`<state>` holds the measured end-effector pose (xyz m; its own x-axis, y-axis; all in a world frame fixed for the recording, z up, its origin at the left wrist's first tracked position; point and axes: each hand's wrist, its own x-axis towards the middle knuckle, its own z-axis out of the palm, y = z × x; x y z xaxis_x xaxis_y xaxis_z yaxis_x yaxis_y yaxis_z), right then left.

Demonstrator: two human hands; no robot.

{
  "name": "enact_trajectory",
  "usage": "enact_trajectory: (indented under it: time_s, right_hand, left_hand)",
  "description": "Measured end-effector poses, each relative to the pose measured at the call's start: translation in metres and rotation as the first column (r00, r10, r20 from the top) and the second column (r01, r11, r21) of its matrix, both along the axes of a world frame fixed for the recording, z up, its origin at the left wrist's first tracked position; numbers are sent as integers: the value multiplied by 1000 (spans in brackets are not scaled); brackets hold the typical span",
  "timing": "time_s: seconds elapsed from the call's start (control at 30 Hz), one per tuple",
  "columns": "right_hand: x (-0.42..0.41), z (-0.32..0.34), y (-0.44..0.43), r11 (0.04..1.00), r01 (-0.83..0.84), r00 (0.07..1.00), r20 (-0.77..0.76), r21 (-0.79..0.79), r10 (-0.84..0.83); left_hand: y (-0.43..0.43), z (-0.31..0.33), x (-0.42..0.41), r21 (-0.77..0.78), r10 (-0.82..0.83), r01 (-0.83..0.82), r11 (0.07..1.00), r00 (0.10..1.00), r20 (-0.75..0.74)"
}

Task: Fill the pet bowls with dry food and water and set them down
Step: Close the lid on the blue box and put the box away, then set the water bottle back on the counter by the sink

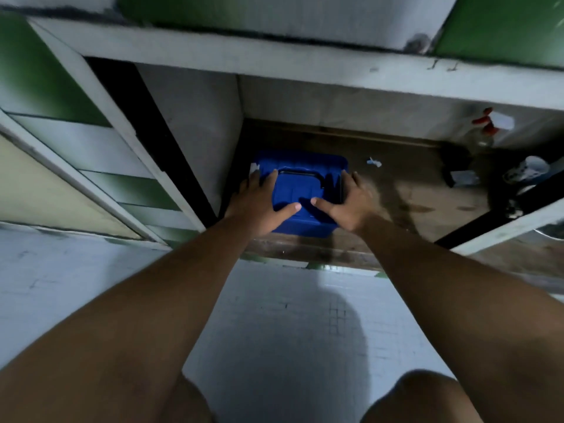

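Observation:
A blue plastic box (300, 184) with a lid and a dark handle on top stands on the wooden floor of an open low cabinet, at its left end. My left hand (256, 203) lies on the box's left side, thumb across the lid. My right hand (348, 203) holds the box's right side the same way, fingers reaching over the edge. What the box contains is hidden. No pet bowls are in view.
The cabinet shelf (396, 190) stretches right, with a scrap of paper (374, 162), spray bottles with red triggers (485, 129) and dark items at the far right. An open green cabinet door (76, 141) stands at left. White tiled floor (274, 315) lies below.

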<state>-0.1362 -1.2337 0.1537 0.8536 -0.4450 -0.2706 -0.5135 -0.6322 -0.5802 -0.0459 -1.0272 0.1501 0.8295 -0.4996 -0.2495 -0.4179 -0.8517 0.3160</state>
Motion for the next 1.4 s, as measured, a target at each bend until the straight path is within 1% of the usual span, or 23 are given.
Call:
enact_trajectory:
  time_s: [0.13,0.3,0.37,0.5,0.63,0.73,0.93,1.0,1.07,1.2,1.3,1.4]
  right_hand:
    - [-21,65,23,999,-34,999,-29,2,34]
    - [-68,172,51,992,23,999,-42,122,-18]
    - [-94,213,62,989,17,999,-44,145,-11]
    - [-142,279,73,970,59,997,-71,235,-43]
    - [-162,351,76,973,26,999,39,231,-36]
    - [-166,397,74,973,4,995,93,230,-26]
    - [-184,455,57,973,20,980,186,231,-64]
    - [-195,473,42,976,45,969,230,211,-94]
    - [-210,485,25,977,59,960,258,204,-112]
    - [-227,506,-16,977,94,939,308,191,-150]
    - [-235,524,-50,972,145,918,340,188,-203]
    - [-244,543,-83,956,207,882,384,209,-275]
  left_hand:
    - [9,55,-27,-11,-18,18,1000,999,-41]
    - [26,160,-72,-58,6,-11,998,996,-86]
    - [33,206,-92,-76,9,-19,997,992,-129]
    - [46,285,-125,-51,2,-11,999,985,-174]
    - [49,359,-144,-110,-28,12,994,989,-142]
    - [47,405,-157,-117,-42,27,993,991,-125]
    - [25,469,-185,-208,-110,91,974,991,-81]
    - [7,490,-189,-208,-151,137,968,987,-53]
    - [-11,505,-191,-213,-177,169,962,984,-20]
    - [-51,531,-194,-221,-176,173,960,984,4]
    - [-84,547,-201,-281,-187,175,944,982,-17]
    - [-123,559,-208,-340,-239,227,913,971,8]
